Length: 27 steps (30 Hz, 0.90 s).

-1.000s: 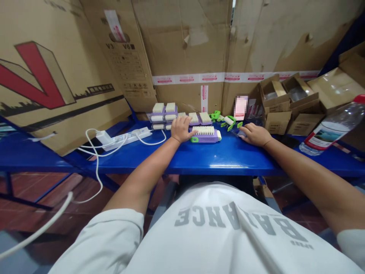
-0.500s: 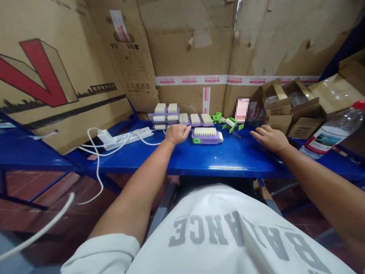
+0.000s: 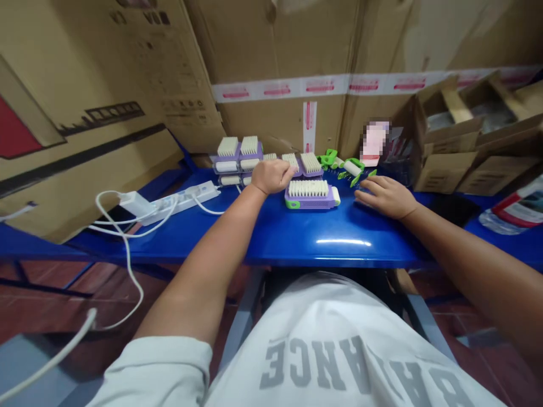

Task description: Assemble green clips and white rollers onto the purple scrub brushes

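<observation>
Back from the front edge of the counter (image 3: 292, 243), the brush (image 3: 309, 199) lies bristles-up, presumably for easy reach. My left hand (image 3: 274, 175) has fingers curled close by it, any hold hidden; my right hand (image 3: 388, 196), fingers loosely spread, grips nothing visible beside green parts (image 3: 353, 168).

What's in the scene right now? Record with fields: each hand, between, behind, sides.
left_hand: left hand curled beside front brush; contact or grip unclear
right_hand: right hand open, palm down, near green-and-white parts
between_hands: purple front brush, bristles up
behind: more purple brushes, some stacked
left_side: white power strip, plugs in
right_side: cardboard boxes, bottle cut by frame edge
</observation>
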### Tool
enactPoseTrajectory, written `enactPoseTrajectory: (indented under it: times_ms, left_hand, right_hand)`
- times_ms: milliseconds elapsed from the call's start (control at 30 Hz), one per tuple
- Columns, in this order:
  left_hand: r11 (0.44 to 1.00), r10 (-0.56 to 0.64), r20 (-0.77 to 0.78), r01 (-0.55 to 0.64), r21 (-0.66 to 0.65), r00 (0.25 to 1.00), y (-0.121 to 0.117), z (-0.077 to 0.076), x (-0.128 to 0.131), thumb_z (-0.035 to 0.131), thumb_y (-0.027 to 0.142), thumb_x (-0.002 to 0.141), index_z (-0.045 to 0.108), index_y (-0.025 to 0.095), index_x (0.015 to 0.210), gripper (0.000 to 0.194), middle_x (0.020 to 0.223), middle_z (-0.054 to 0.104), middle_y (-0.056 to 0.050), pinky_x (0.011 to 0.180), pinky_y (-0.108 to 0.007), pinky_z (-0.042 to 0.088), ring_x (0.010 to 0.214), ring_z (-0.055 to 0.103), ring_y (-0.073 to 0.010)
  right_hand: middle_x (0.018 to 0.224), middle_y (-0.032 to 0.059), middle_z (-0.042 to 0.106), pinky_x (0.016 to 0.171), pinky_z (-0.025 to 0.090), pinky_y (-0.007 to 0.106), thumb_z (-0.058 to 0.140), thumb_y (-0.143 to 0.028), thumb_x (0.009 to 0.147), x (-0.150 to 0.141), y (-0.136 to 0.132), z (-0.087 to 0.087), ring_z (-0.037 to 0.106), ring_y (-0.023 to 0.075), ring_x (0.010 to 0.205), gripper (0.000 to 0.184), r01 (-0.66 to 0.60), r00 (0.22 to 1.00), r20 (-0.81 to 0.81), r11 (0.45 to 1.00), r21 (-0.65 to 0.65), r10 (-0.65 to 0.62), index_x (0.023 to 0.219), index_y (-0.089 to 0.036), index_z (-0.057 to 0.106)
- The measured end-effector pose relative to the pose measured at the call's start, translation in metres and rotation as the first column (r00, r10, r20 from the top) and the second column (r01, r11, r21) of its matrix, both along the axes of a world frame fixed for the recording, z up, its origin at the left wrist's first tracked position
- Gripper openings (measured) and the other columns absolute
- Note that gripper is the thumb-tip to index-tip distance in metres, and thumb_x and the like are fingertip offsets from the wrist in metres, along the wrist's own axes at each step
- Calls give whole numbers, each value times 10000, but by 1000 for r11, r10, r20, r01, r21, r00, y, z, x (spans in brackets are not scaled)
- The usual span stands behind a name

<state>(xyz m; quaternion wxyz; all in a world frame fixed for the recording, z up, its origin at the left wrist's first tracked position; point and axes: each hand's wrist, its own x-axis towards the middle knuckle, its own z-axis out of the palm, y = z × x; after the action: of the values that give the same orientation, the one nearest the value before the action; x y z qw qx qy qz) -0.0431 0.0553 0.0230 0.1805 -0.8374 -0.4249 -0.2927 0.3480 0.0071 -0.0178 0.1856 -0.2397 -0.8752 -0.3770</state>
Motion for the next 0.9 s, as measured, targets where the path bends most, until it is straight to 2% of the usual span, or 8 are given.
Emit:
enactPoseTrajectory:
  times_ms: [100,167,233,300,467,567,767,900]
  left_hand:
    - [996,-89,102,90,-4,991,17,-6,-2,416,495,1024,418,245,635,462,645,561,-64,630,-373,364,666,589,-232]
    - [988,-148,209,155,-15,967,18,-8,-2,426,527,1030,349,253,644,479,623,498,-35,632,-364,371,643,543,-211]
    - [974,-197,317,221,-42,928,12,-6,0,399,549,1047,330,256,665,486,614,449,-11,622,-352,375,619,495,-195]
    - [950,-243,374,298,-96,895,1,-5,2,410,556,1057,397,250,716,458,665,481,-5,641,-342,411,646,501,-189]
    - [863,-366,349,455,-218,862,-18,-11,-1,494,665,1025,572,215,1018,457,996,645,-82,840,-390,532,909,602,-240]
    - [851,-361,377,467,-242,853,-14,-21,-11,474,727,1017,599,210,1137,545,1127,660,-120,989,-461,531,1083,619,-291]
    - [716,-434,440,597,-362,786,-2,-31,-20,524,836,954,575,221,1366,742,1322,644,-156,993,-467,570,1152,648,-310]
    - [680,-451,403,599,-424,797,-8,-33,-20,596,838,916,516,238,1472,822,1429,609,-182,1124,-553,521,1319,612,-374]
  right_hand:
    - [1179,126,753,936,531,423,653,-430,1028,-8,11,-6,661,297,1101,235,-50,992,-121,995,-85,40,1106,-237,761]
    - [1226,150,734,979,541,461,651,-478,1020,-12,9,-3,658,319,1143,308,-88,985,-161,986,-143,65,1145,-218,761]
    - [1259,149,729,1016,535,480,606,-393,1039,-17,0,1,656,315,1171,277,-153,982,-141,966,-209,125,1193,-222,761]
    - [1267,152,733,1041,525,492,599,-309,1028,-24,-9,5,657,309,1182,261,-210,974,-133,952,-222,184,1208,-217,764]
    - [1209,176,758,1021,578,453,653,-368,1014,-38,-18,4,700,300,1118,262,-190,974,-152,967,-170,165,1155,-174,758]
    - [1228,210,757,991,607,444,625,-411,1016,-40,-17,2,720,321,1123,306,-166,978,-167,958,-235,128,1106,-142,740]
    - [1226,234,743,973,630,484,611,-426,1014,-38,-16,1,723,351,1151,297,-183,974,-195,907,-379,115,1076,-143,678]
    - [1262,228,710,980,625,531,683,-434,992,-36,-20,-2,705,367,1199,280,-197,955,-293,840,-505,48,1112,-187,630]
